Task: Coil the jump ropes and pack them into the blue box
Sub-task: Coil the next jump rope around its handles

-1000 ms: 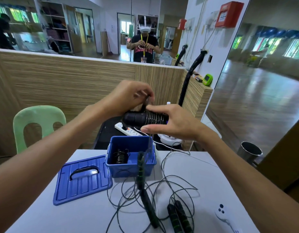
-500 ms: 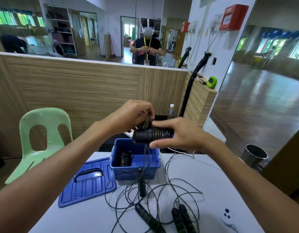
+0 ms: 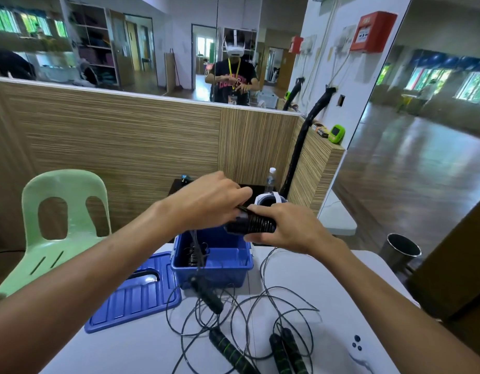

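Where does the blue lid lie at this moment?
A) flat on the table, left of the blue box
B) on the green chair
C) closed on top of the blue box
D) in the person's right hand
A: the blue lid lies flat on the table, just left of the open blue box.

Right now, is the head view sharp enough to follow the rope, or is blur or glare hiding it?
Head view: the hanging rope handle is motion-blurred; left hand and right hand are slightly soft; the handles on the table look crisp. Wide-angle bending at edges; mirror reflections behind, no glare on the blue box.
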`<state>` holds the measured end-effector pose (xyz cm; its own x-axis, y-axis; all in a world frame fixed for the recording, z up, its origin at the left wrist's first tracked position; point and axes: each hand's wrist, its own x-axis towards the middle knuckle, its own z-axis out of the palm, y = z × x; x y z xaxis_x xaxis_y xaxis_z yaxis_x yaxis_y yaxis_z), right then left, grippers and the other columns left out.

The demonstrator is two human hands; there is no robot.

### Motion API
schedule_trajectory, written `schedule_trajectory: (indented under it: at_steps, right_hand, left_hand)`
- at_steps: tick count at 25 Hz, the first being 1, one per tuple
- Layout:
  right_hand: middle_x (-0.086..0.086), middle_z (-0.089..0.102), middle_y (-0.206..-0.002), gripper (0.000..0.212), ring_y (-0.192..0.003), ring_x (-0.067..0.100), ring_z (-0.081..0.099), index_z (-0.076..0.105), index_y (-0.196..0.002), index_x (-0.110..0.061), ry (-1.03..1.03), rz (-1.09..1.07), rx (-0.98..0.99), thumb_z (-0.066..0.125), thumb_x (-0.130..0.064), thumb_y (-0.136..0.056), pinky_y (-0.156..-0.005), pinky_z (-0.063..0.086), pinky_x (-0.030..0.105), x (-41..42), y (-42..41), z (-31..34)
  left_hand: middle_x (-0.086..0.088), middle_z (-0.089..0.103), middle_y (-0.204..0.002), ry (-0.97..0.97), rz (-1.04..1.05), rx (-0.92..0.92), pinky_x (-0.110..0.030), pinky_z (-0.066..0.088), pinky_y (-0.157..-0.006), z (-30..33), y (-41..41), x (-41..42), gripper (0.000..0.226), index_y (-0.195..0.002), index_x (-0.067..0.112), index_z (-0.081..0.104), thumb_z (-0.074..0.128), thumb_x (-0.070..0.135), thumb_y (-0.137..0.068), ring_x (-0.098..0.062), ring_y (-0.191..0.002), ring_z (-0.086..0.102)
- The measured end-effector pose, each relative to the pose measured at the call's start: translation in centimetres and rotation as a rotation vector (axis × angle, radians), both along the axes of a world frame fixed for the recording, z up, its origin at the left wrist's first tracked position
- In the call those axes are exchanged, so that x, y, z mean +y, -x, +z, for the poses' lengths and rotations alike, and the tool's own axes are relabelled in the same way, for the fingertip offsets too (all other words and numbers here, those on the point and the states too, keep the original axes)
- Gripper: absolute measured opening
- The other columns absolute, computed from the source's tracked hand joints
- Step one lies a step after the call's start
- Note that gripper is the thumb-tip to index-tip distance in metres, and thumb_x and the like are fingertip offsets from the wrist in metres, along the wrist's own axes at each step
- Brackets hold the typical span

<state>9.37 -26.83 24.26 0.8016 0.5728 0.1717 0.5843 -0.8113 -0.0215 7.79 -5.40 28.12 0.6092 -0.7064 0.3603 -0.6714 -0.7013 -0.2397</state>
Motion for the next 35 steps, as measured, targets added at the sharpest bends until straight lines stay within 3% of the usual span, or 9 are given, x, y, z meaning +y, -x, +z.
schedule_trajectory:
  at_steps: [5,10,12,15,16,19,24,29,35]
  right_hand:
    - [-0.003,0.064,-0.102,0.07,-0.095,0.019,0.062,0.04,-0.143,-0.045,-0.048,-0.099,-0.213,0.042,-0.079,-0.082,-0.06,0.036,0.029,-0.7,-0.8,-0.3]
    - [0.0,0.061,-0.094,0.078,-0.081,0.024,0.065,0.039,-0.145,-0.042,-0.068,-0.158,-0.318,0.031,-0.08,-0.078,-0.057,0.041,0.03,-0.7,-0.9,0.1]
    - [0.003,0.061,-0.092,0.079,-0.076,0.025,0.065,0.042,-0.145,-0.039,-0.07,-0.181,-0.368,0.03,-0.079,-0.078,-0.055,0.04,0.029,-0.5,-0.9,0.3]
    - [0.004,0.059,-0.091,0.076,-0.073,0.024,0.062,0.041,-0.145,-0.037,-0.167,-0.234,-0.417,0.036,-0.077,-0.08,-0.056,0.036,0.026,0.0,-1.4,2.0]
    - [0.003,0.059,-0.091,0.073,-0.074,0.022,0.06,0.04,-0.145,-0.036,-0.222,-0.256,-0.418,0.041,-0.074,-0.082,-0.057,0.036,0.026,0.0,-1.8,2.9]
    - [0.003,0.062,-0.093,0.069,-0.077,0.022,0.061,0.04,-0.145,-0.037,-0.298,-0.254,-0.446,0.049,-0.07,-0.086,-0.059,0.044,0.028,-0.5,-2.2,5.3]
    - [0.0,0.062,-0.091,0.073,-0.075,0.021,0.063,0.039,-0.143,-0.041,-0.209,-0.207,-0.407,0.038,-0.08,-0.082,-0.058,0.046,0.028,-1.6,-1.8,2.9]
    - [0.004,0.063,-0.1,0.079,-0.083,0.025,0.064,0.038,-0.144,-0.042,-0.17,-0.252,-0.356,0.03,-0.085,-0.077,-0.065,0.052,0.034,-1.6,-1.5,1.7]
    - [0.004,0.064,-0.098,0.083,-0.089,0.029,0.065,0.041,-0.141,-0.04,-0.156,-0.267,-0.241,0.032,-0.086,-0.073,-0.067,0.048,0.034,-0.5,-1.6,0.1]
  left_hand:
    - [-0.003,0.067,-0.077,0.621,0.268,0.599,-0.042,0.055,-0.062,-2.6,2.1,-2.9,0.031,-0.096,0.013,0.052,0.043,0.043,-0.099,-0.019,-0.063,0.068]
    - [-0.016,0.067,-0.074,1.154,0.041,1.241,-0.047,0.055,-0.084,-4.3,1.7,-2.4,0.045,-0.095,0.001,0.058,0.033,0.038,-0.104,-0.031,-0.072,0.067]
    - [-0.01,0.069,-0.069,1.045,0.1,0.913,-0.039,0.058,-0.07,-4.7,2.3,-3.1,0.038,-0.095,0.006,0.06,0.036,0.034,-0.104,-0.027,-0.064,0.067]
    - [-0.002,0.068,-0.077,0.415,0.456,0.084,-0.037,0.05,-0.057,-3.5,2.6,-4.5,0.017,-0.108,0.016,0.053,0.041,0.027,-0.103,-0.028,-0.067,0.065]
    - [-0.003,0.068,-0.079,0.402,0.502,-0.037,-0.036,0.047,-0.055,-2.8,2.6,-5.0,0.017,-0.118,0.018,0.049,0.045,0.021,-0.102,-0.031,-0.069,0.065]
    - [-0.001,0.066,-0.067,0.768,0.337,0.067,-0.038,0.05,-0.053,-2.7,2.1,-5.4,0.03,-0.131,0.027,0.04,0.042,0.02,-0.102,-0.025,-0.058,0.063]
    - [0.007,0.046,-0.056,1.17,0.04,0.508,-0.035,0.038,-0.051,-5.1,2.4,-4.3,0.015,-0.107,0.022,0.054,0.04,0.023,-0.103,-0.013,-0.048,0.04]
    - [-0.002,0.045,-0.055,1.21,0.19,0.391,-0.033,0.037,-0.054,-6.4,3.6,-4.6,0.034,-0.092,0.029,0.063,0.033,0.039,-0.103,-0.022,-0.053,0.046]
    - [0.01,0.049,-0.048,1.139,0.271,0.307,-0.013,0.032,-0.045,-5.2,4.5,-6.5,0.028,-0.086,0.022,0.066,0.044,0.027,-0.102,-0.001,-0.045,0.045]
